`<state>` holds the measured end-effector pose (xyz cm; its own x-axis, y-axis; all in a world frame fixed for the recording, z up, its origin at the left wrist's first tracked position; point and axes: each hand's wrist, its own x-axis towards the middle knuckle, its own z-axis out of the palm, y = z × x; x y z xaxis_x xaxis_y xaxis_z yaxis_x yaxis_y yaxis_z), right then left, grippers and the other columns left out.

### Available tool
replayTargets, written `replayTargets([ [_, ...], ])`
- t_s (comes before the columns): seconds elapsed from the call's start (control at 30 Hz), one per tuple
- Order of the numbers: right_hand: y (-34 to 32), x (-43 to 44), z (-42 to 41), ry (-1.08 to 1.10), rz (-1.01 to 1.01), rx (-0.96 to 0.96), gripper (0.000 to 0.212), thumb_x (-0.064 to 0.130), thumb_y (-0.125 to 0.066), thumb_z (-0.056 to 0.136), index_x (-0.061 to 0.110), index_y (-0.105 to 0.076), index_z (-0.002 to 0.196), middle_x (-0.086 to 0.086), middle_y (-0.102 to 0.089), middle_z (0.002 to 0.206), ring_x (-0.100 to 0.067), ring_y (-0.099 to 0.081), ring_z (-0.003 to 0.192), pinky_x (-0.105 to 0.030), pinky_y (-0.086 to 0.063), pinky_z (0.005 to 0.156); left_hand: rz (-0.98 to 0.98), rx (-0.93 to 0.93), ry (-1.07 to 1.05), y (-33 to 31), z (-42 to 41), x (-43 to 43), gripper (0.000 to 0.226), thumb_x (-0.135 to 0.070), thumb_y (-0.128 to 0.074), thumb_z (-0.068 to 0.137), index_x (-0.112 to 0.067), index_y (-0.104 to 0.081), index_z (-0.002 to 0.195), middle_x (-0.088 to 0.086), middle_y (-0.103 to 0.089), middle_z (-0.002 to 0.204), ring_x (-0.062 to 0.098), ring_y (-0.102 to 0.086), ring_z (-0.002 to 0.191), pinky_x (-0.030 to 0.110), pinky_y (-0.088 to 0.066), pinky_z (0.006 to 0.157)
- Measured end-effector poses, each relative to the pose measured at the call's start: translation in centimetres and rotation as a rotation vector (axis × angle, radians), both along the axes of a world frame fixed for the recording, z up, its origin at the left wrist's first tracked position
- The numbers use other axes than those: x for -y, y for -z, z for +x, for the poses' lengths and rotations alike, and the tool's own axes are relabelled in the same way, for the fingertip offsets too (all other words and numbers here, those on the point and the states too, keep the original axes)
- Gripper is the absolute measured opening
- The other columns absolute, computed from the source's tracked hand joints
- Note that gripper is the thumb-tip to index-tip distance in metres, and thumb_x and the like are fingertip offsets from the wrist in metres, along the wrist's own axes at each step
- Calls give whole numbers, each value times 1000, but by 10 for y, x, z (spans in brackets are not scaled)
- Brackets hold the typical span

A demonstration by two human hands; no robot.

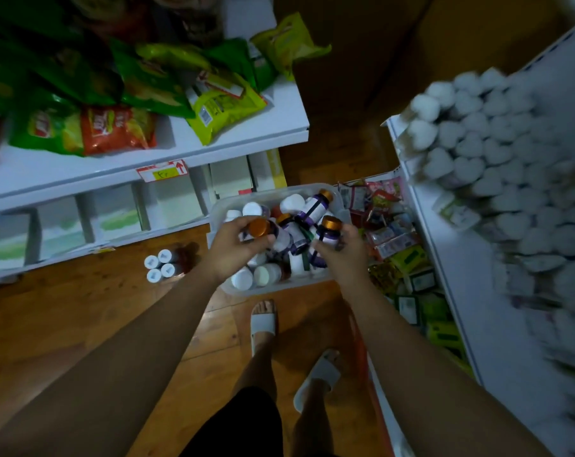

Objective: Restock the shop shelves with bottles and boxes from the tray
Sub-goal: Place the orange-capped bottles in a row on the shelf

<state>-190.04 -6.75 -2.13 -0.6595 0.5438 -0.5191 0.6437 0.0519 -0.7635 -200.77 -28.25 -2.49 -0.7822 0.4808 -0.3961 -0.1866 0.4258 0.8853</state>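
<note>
A clear plastic tray on the wooden floor holds several bottles, some with white caps and some purple-labelled with orange caps. My left hand grips an orange-capped bottle over the tray's left half. Over the right half, my right hand grips another orange-capped, purple-labelled bottle. Both bottles are still within the tray's outline. White shelves stand to the left and right.
Several white-capped bottles stand on the floor left of the tray. Green and red snack bags fill the left upper shelf, boxes the one below. The right shelf carries white heart-shaped packs above and small packets below. My sandalled feet are behind the tray.
</note>
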Motion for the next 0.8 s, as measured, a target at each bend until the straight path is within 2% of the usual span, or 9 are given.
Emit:
replayTargets([
  [0.1, -58, 1, 2, 111, -122, -158, 33, 16, -81, 91, 31, -65, 115, 5, -70, 106, -14, -68, 97, -33, -59, 81, 295, 261, -210, -52, -9, -18, 26, -20, -73, 97, -12, -74, 122, 11, -75, 120, 29, -70, 116, 44, -56, 99],
  [0.2, -118, -6, 17, 153, -155, -292, 31, 19, -78, 93, 32, -69, 120, 4, -76, 111, -17, -73, 105, -46, -61, 92, 500, 385, -230, -110, -13, -47, 22, -22, -62, 104, -12, -70, 122, 5, -74, 110, 22, -69, 105, 39, -56, 87],
  [0.27, -157, -13, 35, 238, -188, -401, 30, 14, -75, 94, 27, -70, 121, 1, -77, 113, -22, -74, 108, -49, -60, 94, 566, 395, -189, -148, -10, -70, 31, -28, -61, 104, -11, -68, 129, 5, -69, 106, 25, -63, 101, 42, -53, 86],
  [0.33, -192, -21, 56, 342, -207, -481, 29, 8, -72, 95, 22, -70, 121, -2, -78, 112, -25, -74, 108, -47, -61, 91, 591, 394, -142, -181, 2, -94, 38, -32, -61, 104, -7, -67, 132, 6, -68, 103, 29, -59, 99, 49, -48, 91],
  [0.4, -221, -29, 82, 420, -200, -533, 29, 7, -71, 96, 14, -70, 123, -6, -78, 111, -25, -75, 104, -44, -61, 86, 600, 398, -83, -211, 20, -117, 32, -31, -56, 108, -6, -70, 123, 5, -75, 103, 26, -68, 98, 51, -51, 97],
  [0.53, -269, -40, 142, 553, -125, -597, 32, 11, -72, 96, 11, -70, 127, -7, -77, 114, -26, -75, 104, -46, -62, 84, 614, 452, 59, -263, 72, -156, 36, -35, -52, 109, -8, -71, 124, 13, -75, 125, 32, -70, 119, 54, -52, 108],
  [0.6, -287, -42, 177, 597, -101, -640, 31, 11, -73, 95, 13, -70, 126, -9, -77, 116, -30, -74, 107, -52, -62, 89, 603, 455, 127, -288, 105, -170, 40, -38, -51, 109, -9, -68, 130, 11, -75, 126, 29, -71, 118, 46, -57, 102],
  [0.7, -308, -38, 234, 649, -43, -695, 39, 18, -79, 89, 18, -70, 128, -9, -75, 120, -33, -71, 114, -61, -58, 96, 620, 459, 221, -321, 163, -182, 39, -36, -50, 109, -8, -66, 130, 8, -78, 114, 22, -76, 102, 34, -62, 83],
  [0.8, -326, -27, 297, 714, 9, -750, 42, 24, -78, 84, 22, -71, 125, -7, -76, 118, -32, -71, 113, -65, -57, 96, 612, 435, 346, -347, 229, -185, 41, -36, -51, 108, -5, -65, 130, 11, -78, 113, 26, -74, 104, 35, -61, 84],
])
